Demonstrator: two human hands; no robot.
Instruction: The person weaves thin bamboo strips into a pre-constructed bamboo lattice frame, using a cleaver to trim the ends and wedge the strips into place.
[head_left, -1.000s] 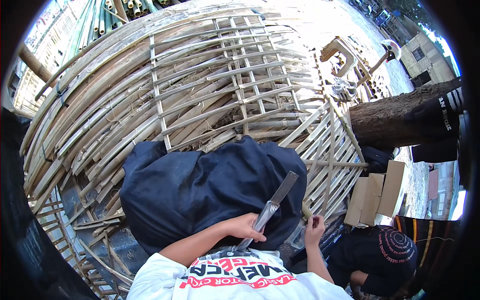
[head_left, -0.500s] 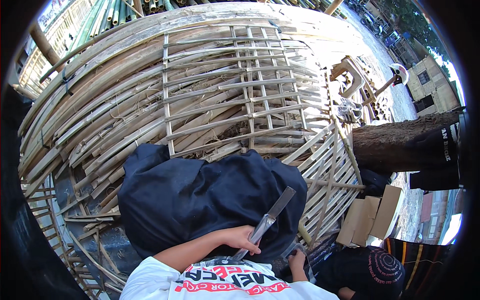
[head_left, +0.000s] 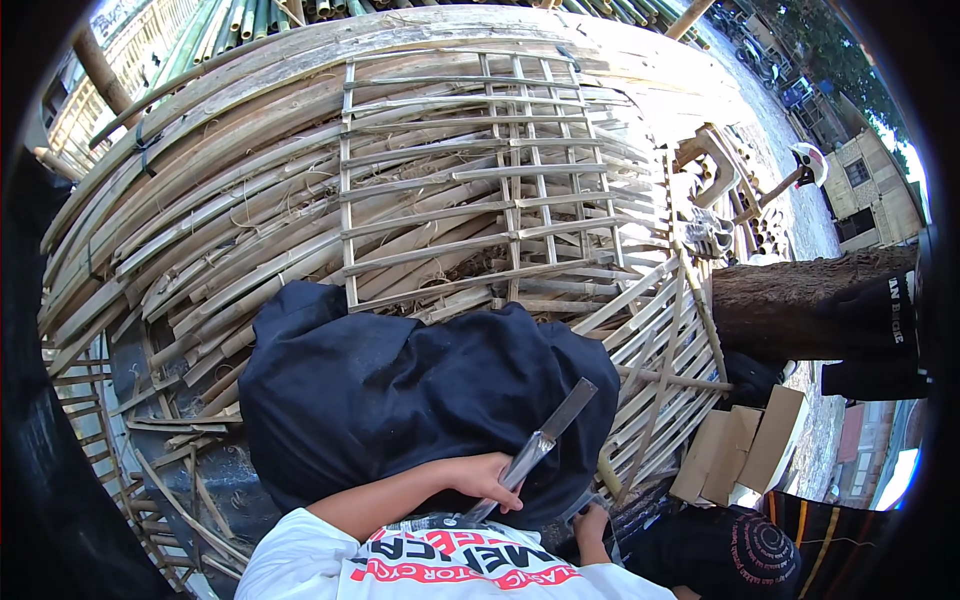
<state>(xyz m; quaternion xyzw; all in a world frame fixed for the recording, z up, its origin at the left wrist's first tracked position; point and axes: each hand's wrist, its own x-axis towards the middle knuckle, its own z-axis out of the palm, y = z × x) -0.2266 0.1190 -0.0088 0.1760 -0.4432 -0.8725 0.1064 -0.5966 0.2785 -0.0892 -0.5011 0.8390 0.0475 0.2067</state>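
My left hand (head_left: 488, 480) is closed around a long, flat metal strip (head_left: 568, 410) with its lower part in a clear plastic sleeve (head_left: 524, 460). The bare end slants up and to the right; whether it is a blade or a ruler I cannot tell. Close to my body on the right, my right hand (head_left: 592, 523) has its fingers curled on a piece of clear plastic (head_left: 577, 504), mostly hidden by the hand. Under both hands, dark cloth (head_left: 400, 390) covers my lap and knees.
A bamboo lattice (head_left: 430, 208) lies on a big stack of split bamboo (head_left: 215, 235) ahead. Slatted bamboo (head_left: 650, 400) stands right of my knees. Farther right are an open cardboard box (head_left: 728, 450), a tree trunk (head_left: 800, 310) and a person in dark clothing (head_left: 750, 555).
The surroundings have shifted slightly to the right in the view. Both hands keep nearly the same place and hold, with the metal strip at the same slant.
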